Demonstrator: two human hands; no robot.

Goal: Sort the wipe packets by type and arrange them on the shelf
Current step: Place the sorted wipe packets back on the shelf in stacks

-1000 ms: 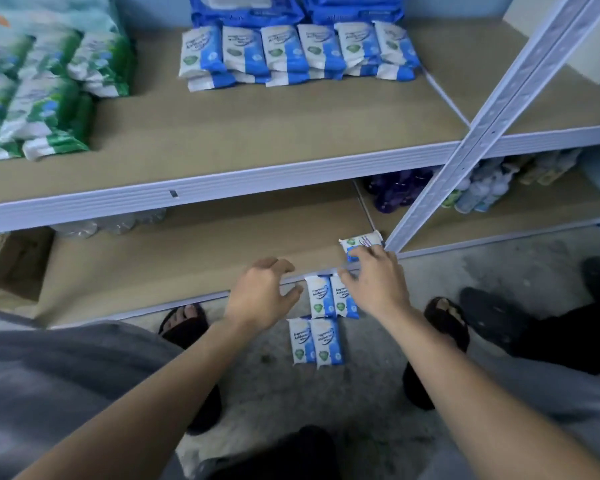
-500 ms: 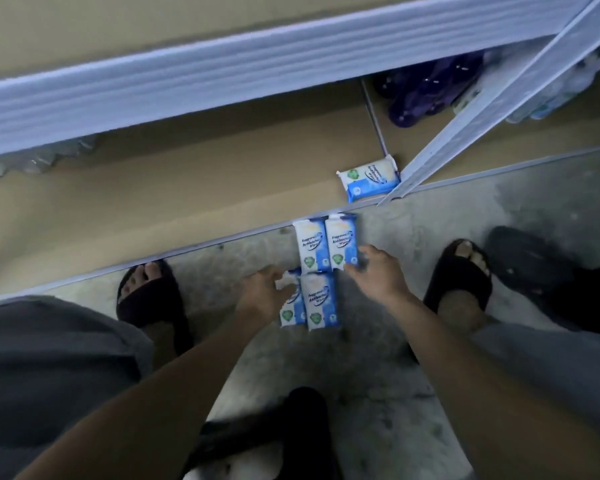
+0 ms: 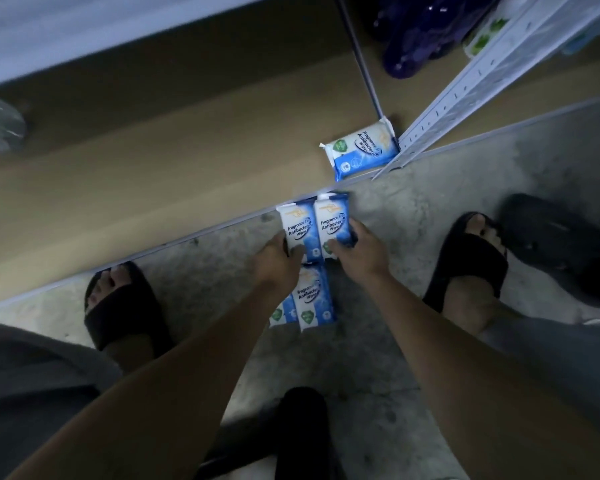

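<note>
Hands moved up from the lower two packets [image 3: 314,301], so your left hand [image 3: 277,263] now pinches the left blue-and-white plastic wipe packet [image 3: 296,227] and your right hand [image 3: 360,252] the right blue-and-white packet [image 3: 333,221], both on the grey floor [image 3: 413,216], likely ready for shelving.

Crouched on a concrete floor [image 3: 395,341], a person grips two blue-and-white antibacterial wipe packets at the front edge of the bottom shelf [image 3: 153,174]. The left hand [image 3: 276,258] holds the left packet [image 3: 293,226] and the right hand [image 3: 359,252] holds the right packet [image 3: 333,220]; they sit side by side, touching. Two more packets [image 3: 312,299] lie just nearer the person, one partly hidden by the left wrist. A fifth packet [image 3: 361,152] rests at the shelf's front right corner, against the white upright [image 3: 482,84]. Black sandals [image 3: 118,306] flank the hands.
</note>
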